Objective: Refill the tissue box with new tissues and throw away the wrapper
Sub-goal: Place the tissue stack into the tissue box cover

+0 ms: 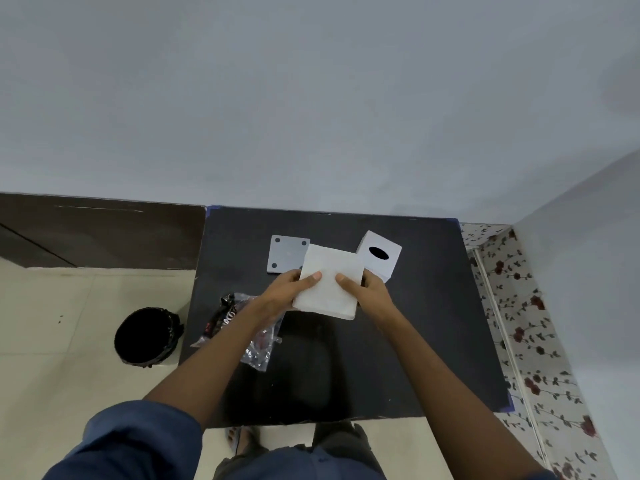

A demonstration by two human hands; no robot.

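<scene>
Left hand (284, 289): fingers clamped on tissue stack (329, 282).
Right hand (367, 289): fingers clamped on the stack.
Tissue box (380, 255): just beyond right fingers.
Wrapper (239, 327): on table (415, 323), under left forearm.

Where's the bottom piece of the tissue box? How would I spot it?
Look at the black table, far side. Left of the white tissue box, behind the tissue stack, lies a flat grey square plate. It alone has a dark dot at each visible corner.

Both hands, left (281, 291) and right (370, 292), hold a white tissue stack (329, 282) above the black surface (433, 323), box (380, 254) and grey base (288, 253) behind, wrapper (242, 327) left, bin (147, 337) on the floor.
</scene>
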